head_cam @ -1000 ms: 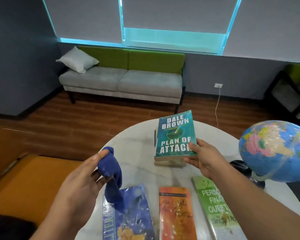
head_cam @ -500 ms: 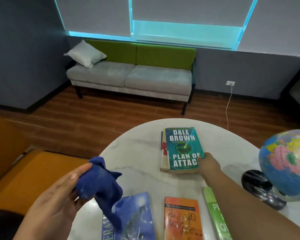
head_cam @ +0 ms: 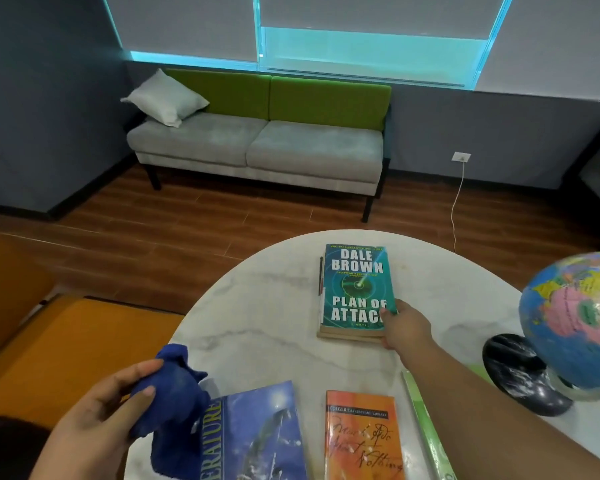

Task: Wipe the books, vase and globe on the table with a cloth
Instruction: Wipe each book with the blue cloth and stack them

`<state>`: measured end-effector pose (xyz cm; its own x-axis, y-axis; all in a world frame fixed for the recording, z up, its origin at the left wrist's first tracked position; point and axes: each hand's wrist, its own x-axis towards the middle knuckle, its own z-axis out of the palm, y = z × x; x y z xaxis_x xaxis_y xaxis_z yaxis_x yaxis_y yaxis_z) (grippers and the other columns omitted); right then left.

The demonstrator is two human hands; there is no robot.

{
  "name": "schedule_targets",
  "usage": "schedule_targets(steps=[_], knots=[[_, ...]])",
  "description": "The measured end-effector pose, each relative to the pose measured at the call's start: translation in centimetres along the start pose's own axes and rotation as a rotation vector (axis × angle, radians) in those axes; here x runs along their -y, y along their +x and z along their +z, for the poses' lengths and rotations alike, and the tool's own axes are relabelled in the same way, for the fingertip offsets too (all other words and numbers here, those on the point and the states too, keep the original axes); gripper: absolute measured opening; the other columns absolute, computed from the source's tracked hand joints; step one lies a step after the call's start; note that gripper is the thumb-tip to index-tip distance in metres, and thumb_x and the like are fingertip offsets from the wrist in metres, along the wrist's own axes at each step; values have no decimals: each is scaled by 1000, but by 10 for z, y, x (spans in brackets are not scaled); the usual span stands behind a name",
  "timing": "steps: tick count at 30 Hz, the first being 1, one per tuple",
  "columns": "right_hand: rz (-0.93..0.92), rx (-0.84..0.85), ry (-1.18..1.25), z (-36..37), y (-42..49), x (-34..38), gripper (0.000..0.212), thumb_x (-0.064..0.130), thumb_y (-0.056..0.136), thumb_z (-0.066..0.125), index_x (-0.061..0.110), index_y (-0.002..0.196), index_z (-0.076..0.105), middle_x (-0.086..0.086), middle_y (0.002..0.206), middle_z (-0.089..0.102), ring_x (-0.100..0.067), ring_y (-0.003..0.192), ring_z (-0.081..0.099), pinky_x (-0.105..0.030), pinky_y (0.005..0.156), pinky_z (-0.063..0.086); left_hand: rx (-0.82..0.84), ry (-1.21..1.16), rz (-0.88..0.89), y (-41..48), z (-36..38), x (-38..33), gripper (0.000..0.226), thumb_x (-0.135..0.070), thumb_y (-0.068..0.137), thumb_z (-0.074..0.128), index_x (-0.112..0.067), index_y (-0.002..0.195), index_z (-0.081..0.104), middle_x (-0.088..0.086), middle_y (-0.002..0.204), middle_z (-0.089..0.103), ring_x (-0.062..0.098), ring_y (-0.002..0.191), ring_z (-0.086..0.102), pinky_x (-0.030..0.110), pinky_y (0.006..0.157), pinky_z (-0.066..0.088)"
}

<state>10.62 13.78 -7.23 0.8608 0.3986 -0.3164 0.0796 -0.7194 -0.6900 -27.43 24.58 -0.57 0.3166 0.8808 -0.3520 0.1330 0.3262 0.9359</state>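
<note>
Lowered since a second ago, the teal book (head_cam: 357, 289) now lies on a stack (head_cam: 347, 336) mid-desk (head_cam: 264, 317), with the right hand (head_cam: 404, 329) pinching its near corner. The left hand (head_cam: 97, 420) clutches the bunched cloth (head_cam: 172, 400) beside the blue book (head_cam: 257, 434). Putting back looks finished; next, probably, let go and wipe that one.

The left hand (head_cam: 94, 424) and right hand (head_cam: 406, 329) are bare (nails (head_cam: 149, 391) trimmed short).

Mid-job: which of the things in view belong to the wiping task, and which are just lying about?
Job: blue cloth in left hand; Dale Brown book gripped by right hand; blue book; orange book; green book; globe. No vase in view.
Lying about: sofa; pillow; wall socket; orange seat.
</note>
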Motion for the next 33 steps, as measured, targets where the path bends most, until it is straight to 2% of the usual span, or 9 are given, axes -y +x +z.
schedule_targets(steps=[8,15,20,22,24,26,28,30,33], knots=[[23,33,41,-2,4,-2,30,24,96,51,19,125,58,-6,94,64,-33,85,67,-45,77,57,6,40,-41,-5,6,-4,31,8,91,49,-18,97,65,6,110,63,28,108,55,45,94,41],[-28,65,-91,-4,6,-8,30,32,98,46,21,124,56,-5,92,62,-29,83,63,-39,75,56,11,40,-60,-11,10,-12,32,10,91,47,-17,94,63,5,107,62,16,95,57,45,90,42],[-33,108,-63,-9,4,-16,41,41,94,51,23,131,54,-10,102,67,-30,85,63,-43,80,55,-12,54,-50,-11,9,-11,31,8,91,49,-18,97,65,10,114,62,27,108,56,44,93,43],[-29,75,-104,-12,-1,-17,49,42,93,52,20,137,48,-14,117,63,-30,95,61,-41,88,52,-7,28,-40,-14,12,-12,30,7,92,48,-17,97,64,10,114,63,25,105,58,38,83,54],[-43,-45,-85,-16,-14,-11,54,40,93,52,17,141,41,-18,126,51,-31,103,57,-36,88,48,17,-25,-13,-18,17,-18,30,8,92,46,-16,96,64,7,110,64,18,96,59,21,63,58],[-116,-112,50,-20,-37,3,50,36,93,54,16,139,43,-15,121,49,-24,92,56,-32,81,46,36,-51,26,-24,23,-29,32,9,92,47,-16,91,66,4,103,65,15,89,61,15,54,55],[-161,48,266,-20,-69,23,39,34,93,55,20,129,52,-9,113,56,-18,88,57,-30,75,46,69,-69,74,-31,30,-39,34,9,90,49,-17,87,71,4,101,68,14,83,65,16,55,55],[-144,381,412,-15,-112,42,29,42,92,54,27,117,59,-2,112,62,-16,94,59,-31,75,47,134,-119,107,-41,40,-50,24,3,81,59,-15,90,72,7,99,72,16,83,69,18,58,57],[-40,822,564,-6,-169,55,54,68,78,46,41,124,55,5,121,61,-17,110,57,-40,90,50,358,-284,161,-58,57,-68,34,-17,52,77,-15,86,78,7,98,74,15,85,72,21,63,58]])
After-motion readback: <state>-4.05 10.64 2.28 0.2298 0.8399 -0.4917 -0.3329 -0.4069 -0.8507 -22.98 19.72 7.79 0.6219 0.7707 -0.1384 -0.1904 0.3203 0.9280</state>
